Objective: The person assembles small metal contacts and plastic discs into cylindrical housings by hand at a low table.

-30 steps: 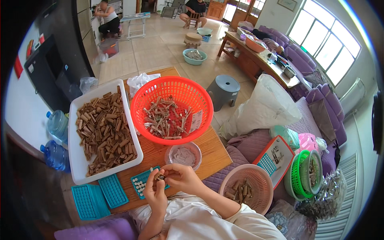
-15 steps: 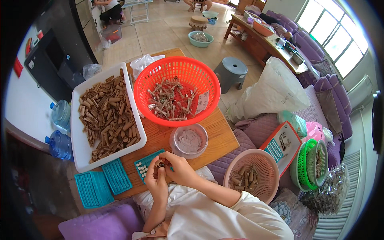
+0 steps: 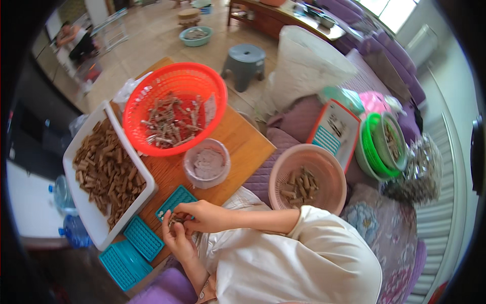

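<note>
Both hands meet in front of my lap and pinch one small brown piece (image 3: pixel 175 219). It is mostly covered by fingers, so its kind cannot be made out. My left hand (image 3: pixel 180 244) closes on it from below, while the fingers of my right hand (image 3: pixel 203 217) grip it from the right. Just beyond them, a teal tray (image 3: pixel 178 198) with small round hollows lies on the wooden table; a few white pellets (image 3: pixel 161 215) show by my fingers. A clear tub (image 3: pixel 207 164) of white flakes stands farther back.
A white bin (image 3: pixel 144 178) of short brown rolls stands left, near more teal trays (image 3: pixel 143 238). A red basket (image 3: pixel 174 109) holds twisted silvery-brown scraps. To the right sit a pink basket (image 3: pixel 331 185) with brown rolls and a red-rimmed tray (image 3: pixel 349 139). A grey stool (image 3: pixel 244 66) stands beyond.
The view has swung to the right, so the table and bins sit farther left. My hands still hold the small brown piece together, and fewer white pellets show beside them.
</note>
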A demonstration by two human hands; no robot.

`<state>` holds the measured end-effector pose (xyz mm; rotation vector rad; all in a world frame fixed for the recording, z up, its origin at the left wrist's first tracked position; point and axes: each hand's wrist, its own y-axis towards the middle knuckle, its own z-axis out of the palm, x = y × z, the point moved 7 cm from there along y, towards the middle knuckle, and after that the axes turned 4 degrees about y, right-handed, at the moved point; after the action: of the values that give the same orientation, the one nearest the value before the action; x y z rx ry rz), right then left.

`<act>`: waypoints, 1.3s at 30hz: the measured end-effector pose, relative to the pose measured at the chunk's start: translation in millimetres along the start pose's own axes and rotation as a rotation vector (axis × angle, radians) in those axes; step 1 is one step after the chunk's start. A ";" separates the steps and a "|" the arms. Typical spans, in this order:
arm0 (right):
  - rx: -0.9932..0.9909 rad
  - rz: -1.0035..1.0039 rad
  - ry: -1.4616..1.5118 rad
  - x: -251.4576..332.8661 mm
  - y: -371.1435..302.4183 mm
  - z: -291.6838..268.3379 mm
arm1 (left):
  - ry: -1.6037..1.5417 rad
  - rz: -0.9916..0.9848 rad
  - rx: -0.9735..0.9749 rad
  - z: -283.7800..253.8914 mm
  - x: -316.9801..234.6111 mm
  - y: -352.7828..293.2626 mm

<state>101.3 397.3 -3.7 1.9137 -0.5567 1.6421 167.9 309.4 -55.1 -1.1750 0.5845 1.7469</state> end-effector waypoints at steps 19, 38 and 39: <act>-0.071 -0.281 -0.618 89.4 11.3 -59.4 | -0.019 -0.140 -0.019 -50.2 -9.9 -33.2; -0.039 -0.138 -1.028 11.8 136.9 -123.6 | -0.066 -0.292 -0.087 -69.3 13.2 -35.1; -0.071 -0.201 -0.948 18.1 125.3 -105.0 | -0.077 -0.283 -0.107 -72.5 11.8 -36.4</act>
<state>-54.3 370.5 42.2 2.5243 -0.7167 0.5012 231.9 275.0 -93.3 -1.1947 0.2660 1.5871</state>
